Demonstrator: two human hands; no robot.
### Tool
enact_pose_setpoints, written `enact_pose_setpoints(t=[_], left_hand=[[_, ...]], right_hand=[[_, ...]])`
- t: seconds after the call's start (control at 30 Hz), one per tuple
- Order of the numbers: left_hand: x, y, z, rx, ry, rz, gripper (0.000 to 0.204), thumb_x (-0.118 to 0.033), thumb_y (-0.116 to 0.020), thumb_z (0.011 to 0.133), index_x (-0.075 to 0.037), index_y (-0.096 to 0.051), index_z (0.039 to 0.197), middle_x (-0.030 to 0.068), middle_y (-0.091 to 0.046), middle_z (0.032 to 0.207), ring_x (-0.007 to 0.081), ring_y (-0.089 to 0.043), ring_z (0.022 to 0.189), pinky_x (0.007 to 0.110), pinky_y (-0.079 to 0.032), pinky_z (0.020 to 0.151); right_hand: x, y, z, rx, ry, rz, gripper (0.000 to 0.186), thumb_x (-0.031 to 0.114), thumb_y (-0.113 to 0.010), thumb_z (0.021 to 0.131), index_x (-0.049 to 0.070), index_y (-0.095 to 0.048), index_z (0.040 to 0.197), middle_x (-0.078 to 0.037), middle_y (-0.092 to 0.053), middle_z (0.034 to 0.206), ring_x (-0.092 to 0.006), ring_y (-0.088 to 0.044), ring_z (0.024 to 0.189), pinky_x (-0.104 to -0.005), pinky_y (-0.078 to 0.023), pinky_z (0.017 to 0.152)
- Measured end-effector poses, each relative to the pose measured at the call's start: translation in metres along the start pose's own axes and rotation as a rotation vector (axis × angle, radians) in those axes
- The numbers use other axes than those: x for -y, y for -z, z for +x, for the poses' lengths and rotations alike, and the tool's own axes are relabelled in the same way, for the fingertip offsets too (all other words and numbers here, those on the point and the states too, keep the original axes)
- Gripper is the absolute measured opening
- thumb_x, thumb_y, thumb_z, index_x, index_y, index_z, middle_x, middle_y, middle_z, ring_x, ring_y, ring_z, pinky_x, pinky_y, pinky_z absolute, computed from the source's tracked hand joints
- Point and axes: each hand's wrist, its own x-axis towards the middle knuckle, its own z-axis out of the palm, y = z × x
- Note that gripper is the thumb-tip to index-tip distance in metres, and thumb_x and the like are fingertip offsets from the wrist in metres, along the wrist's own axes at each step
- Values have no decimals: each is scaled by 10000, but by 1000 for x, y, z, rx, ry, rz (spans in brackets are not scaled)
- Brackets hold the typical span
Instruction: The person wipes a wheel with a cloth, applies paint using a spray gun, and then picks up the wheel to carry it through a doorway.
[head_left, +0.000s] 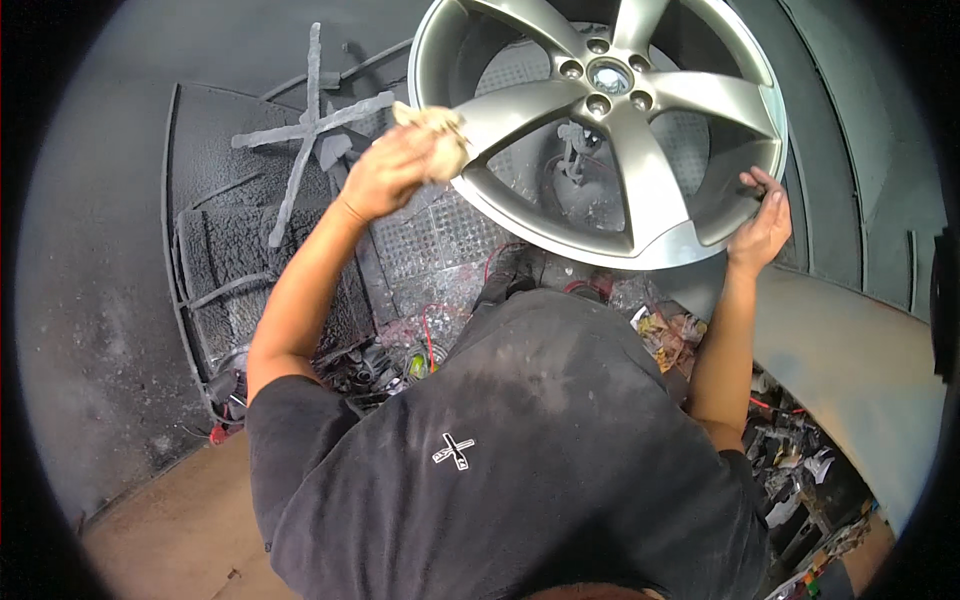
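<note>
Wheel [643,170]: up before me; can't see what carries it.
Left hand [388,175]: squeezing my cloth [440,145] at the wheel's left edge.
Right hand [763,225]: bent fingers by the right edge, maybe steadying it; I can't tell if they pinch.

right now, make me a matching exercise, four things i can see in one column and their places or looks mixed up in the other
Column one:
1. pale cloth
2. wheel
3. cross-shaped piece
4. right hand

Column two:
A. silver, with five spokes
B. at the lower right edge of the rim
C. rough and grey, in the upper left of the picture
D. held in the left hand

Pairs: 1-D, 2-A, 3-C, 4-B.
</note>
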Motion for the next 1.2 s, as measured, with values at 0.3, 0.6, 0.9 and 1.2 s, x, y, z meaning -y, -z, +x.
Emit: enact_pose_setpoints(t=[0.3,0.6,0.9,1.2], left_hand=[[-145,-41,33,-92,51,-291,327,-125,-732,700,-84,-697,1023,148,-651,1242,344,-590,1227,498,-402,1107],[-68,-27,-13,-140,287,-135,359,-41,-630,777,-83,-690,1129,189,-598,1331,385,-537,1276,526,-307,1155],[-77,-19,-6,-82,329,-68,340,-122,-715,737,-34,-692,1065,154,-621,1306,355,-528,1296,499,-356,1131],[-66,-36,121,188,186,-326,369,-266,-471,1011,-1,-597,1236,205,-447,1479,384,-447,1349,465,-344,1136]], right_hand=[[-20,12,10,-208,169,-47,347,199,-394,1045,-53,-622,1121,-164,-688,1060,-225,-641,989,-353,-457,950],[21,-19,-63,9,178,191,341,140,-357,1035,-64,-535,1241,-170,-591,1177,-248,-579,1116,-385,-411,1029],[10,-19,-44,45,99,-37,314,163,-460,1004,7,-578,1249,-145,-614,1177,-240,-567,1115,-379,-381,1040],[6,-11,-23,124,49,-273,297,263,-549,983,66,-634,1189,-63,-700,1004,-221,-603,1032,-388,-352,1010]])
